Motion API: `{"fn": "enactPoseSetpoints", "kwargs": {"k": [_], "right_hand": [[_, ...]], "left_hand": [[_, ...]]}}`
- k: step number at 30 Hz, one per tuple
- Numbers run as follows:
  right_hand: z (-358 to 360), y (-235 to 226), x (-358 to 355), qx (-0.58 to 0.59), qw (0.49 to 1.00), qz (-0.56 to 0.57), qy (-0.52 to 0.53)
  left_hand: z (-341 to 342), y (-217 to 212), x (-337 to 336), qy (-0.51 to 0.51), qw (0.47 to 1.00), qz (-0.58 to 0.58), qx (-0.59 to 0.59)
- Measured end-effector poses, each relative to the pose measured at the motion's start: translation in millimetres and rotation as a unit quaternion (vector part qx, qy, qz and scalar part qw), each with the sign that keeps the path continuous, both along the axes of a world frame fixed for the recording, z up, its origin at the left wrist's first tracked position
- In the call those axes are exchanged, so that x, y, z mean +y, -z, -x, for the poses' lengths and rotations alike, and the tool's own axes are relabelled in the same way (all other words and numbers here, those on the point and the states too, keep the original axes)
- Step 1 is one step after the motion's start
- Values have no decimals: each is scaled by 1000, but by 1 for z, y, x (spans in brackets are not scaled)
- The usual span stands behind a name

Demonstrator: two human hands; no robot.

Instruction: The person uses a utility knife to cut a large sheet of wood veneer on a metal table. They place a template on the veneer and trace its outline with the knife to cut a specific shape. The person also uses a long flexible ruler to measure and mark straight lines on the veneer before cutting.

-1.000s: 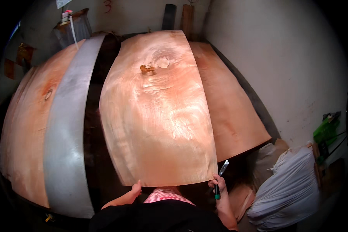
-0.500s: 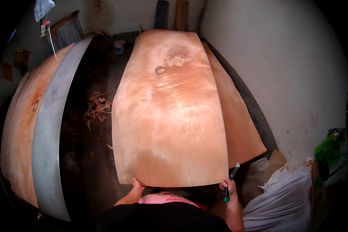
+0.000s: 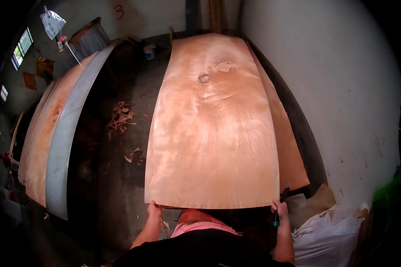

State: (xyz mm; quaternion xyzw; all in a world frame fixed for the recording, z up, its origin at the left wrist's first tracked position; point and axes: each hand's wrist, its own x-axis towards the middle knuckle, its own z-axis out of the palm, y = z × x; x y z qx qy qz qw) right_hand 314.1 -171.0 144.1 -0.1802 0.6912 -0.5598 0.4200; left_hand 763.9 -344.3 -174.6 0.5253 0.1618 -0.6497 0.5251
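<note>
A broad, pale wood veneer sheet (image 3: 214,147) with a knot hole near its far end stretches out before me. My left hand (image 3: 154,211) is closed on its near edge, close to the left corner. At the near right corner my right hand (image 3: 279,208) grips the edge and also holds a knife (image 3: 276,219) with a dark handle and green end, the blade end pointing away from me. Another reddish veneer sheet (image 3: 294,167) lies partly under the first, showing along its right side.
To the left stands a stack of veneer sheets (image 3: 53,129) beside a grey metal-like strip (image 3: 67,133). Veneer scraps (image 3: 120,118) litter the dark floor between. A white wall (image 3: 343,102) rises on the right, with a white sack (image 3: 327,233) at the near right. A small bucket (image 3: 149,53) stands far back.
The upper veneer sheet has shifted right over the lower one, covering more of it. My left hand is now nearer the sheet's corner. The whole view has also swung somewhat left.
</note>
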Motion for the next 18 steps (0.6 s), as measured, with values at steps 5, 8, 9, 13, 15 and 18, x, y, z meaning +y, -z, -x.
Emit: {"fn": "enactPoseSetpoints", "kwargs": {"k": [5, 8, 9, 13, 15, 18], "right_hand": [[-5, 3, -6, 139, 989, -50, -22], [3, 5, -11, 216, 973, -75, -40], [3, 5, -13, 240, 966, -88, -45], [-7, -8, -17, 277, 953, -121, -15], [-6, -24, -25, 288, 949, -125, -26], [-20, -34, -33, 305, 945, -119, -18]], "left_hand": [[-14, -46, -13, -2, 999, 17, -50], [-6, -39, -14, -21, 997, 17, -77], [-6, -34, -17, -28, 996, 18, -84], [3, -40, -13, -26, 994, -13, -106], [4, -36, -11, 4, 994, -4, -112], [2, -29, -10, 20, 989, -29, -141]]}}
